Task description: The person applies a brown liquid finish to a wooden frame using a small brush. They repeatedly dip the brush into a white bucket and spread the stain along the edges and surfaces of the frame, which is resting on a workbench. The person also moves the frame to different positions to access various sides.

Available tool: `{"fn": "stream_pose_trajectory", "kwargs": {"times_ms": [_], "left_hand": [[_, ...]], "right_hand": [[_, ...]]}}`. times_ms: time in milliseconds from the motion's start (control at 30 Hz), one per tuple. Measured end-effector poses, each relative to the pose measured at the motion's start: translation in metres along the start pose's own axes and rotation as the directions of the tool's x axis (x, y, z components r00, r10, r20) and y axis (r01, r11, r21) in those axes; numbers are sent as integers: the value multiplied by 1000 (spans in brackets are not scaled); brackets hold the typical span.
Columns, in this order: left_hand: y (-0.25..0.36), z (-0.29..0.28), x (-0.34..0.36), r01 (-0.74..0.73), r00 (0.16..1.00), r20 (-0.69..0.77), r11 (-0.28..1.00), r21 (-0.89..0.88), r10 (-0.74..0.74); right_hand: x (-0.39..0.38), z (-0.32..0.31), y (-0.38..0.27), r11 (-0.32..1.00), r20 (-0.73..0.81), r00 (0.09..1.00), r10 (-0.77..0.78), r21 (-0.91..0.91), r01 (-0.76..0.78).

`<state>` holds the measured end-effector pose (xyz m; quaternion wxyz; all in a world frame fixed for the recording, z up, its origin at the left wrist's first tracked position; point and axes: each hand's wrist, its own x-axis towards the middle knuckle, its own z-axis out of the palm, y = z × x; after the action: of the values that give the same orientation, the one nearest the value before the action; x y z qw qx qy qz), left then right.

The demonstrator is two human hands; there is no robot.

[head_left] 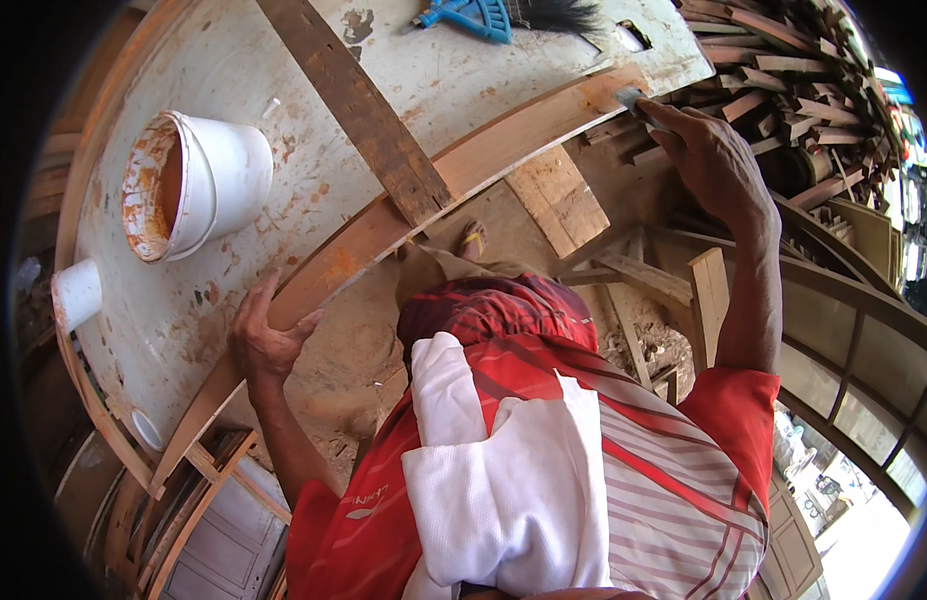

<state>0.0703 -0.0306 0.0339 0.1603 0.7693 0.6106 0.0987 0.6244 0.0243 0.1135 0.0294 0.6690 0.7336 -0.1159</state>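
Observation:
A long reddish-brown wooden board (529,130) lies along the near edge of the stained pale worktable (314,120), with orange smears at its right end and left part. My left hand (270,332) grips the board near its left end, thumb on the near side and fingers on the far side. At the other end, my right hand (706,155) is closed around a putty knife (629,97). Its grey metal blade rests against the smeared end of the board; most of the handle is hidden in my fingers.
A tilted white bucket (229,175), orange-smeared inside, lies by a small white cup (79,294). A dark wooden strip (349,95) crosses the table to the board. Beyond is a blue-handled brush (474,18). Wood offcuts (784,90) pile up at right; a wooden frame (674,290) stands below.

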Motion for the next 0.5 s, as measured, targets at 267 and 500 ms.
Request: {"fn": "stream_pose_trajectory", "kwargs": {"times_ms": [267,500], "left_hand": [[-3,3,-4,19,1000,4,1000,12,-19],[-3,0,0,14,999,50,1000,3,-15]], "right_hand": [[-3,15,0,981,-147,988,-48,177,74],[5,139,-6,839,-429,850,305,543,-27]]}}
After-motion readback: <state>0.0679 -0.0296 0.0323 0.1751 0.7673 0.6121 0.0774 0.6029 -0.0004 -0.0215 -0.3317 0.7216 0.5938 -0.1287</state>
